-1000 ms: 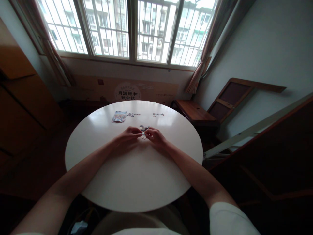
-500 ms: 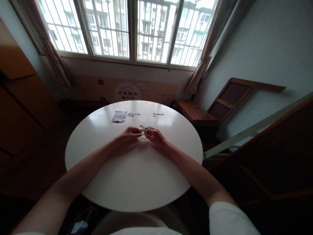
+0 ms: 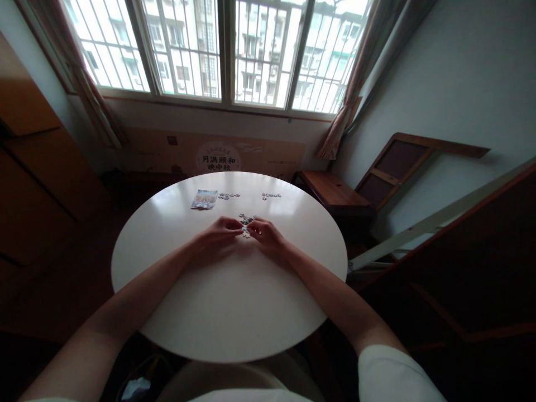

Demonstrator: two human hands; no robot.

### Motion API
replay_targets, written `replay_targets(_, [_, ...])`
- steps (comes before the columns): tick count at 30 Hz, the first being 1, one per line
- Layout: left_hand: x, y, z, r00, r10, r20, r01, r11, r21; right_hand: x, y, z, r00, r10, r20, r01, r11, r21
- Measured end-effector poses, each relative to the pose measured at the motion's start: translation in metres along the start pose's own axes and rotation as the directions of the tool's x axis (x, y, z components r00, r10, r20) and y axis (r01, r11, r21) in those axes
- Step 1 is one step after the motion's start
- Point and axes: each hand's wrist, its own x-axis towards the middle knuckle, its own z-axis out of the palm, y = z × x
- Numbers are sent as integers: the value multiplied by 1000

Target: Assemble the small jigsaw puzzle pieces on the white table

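Note:
My left hand and my right hand meet at the middle of a round white table. Both are closed in a pinch, fingertips touching small jigsaw pieces held between them. A small cluster of loose puzzle pieces lies just beyond my fingertips. Two short rows of pieces, the left row and the right row, sit farther back. A small picture card lies at the back left of the table.
A barred window spans the far wall, with a printed cardboard panel leaning below it. A wooden bench and a leaning wooden frame stand to the right. A wooden cabinet is on the left.
My hands have stayed almost still, with only small finger movements around the pieces between them.

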Motion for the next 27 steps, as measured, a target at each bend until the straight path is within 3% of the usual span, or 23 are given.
replay_targets(27, [-1, -3, -1, 1000, -9, 7, 9, 1000, -14, 1, -2, 1, 1000, -20, 0, 20, 1000, -2])
